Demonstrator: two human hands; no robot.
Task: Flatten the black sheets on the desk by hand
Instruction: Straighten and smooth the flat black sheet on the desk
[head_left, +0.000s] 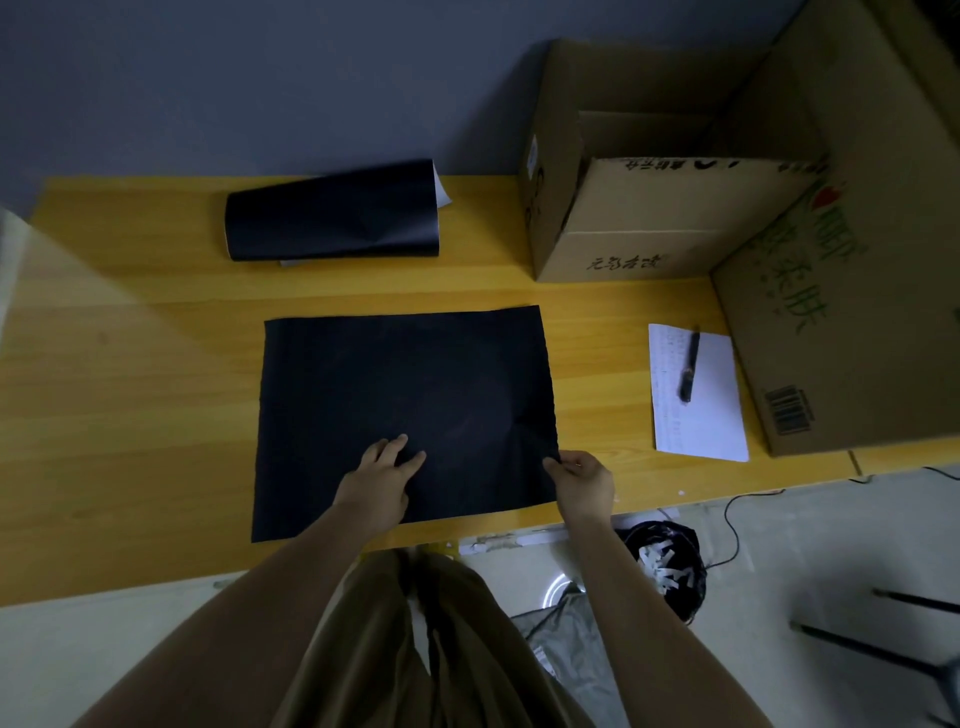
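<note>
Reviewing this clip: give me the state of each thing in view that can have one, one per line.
Flat black sheet: spread on desk, creased near right edge.
Curled black sheet: rolled up, untouched.
Left hand: open, palm pressing flat sheet.
Right hand: fingers pinching sheet's right edge.
Small cardboard box: open.
Pen: lying on paper.

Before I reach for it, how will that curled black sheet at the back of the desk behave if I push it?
The curled black sheet looks thin and light, so it would probably slide on the smooth desk. Its arched shape suggests it may spring back after pressing. It seems floppy rather than stiff, judging by the crease.
</note>
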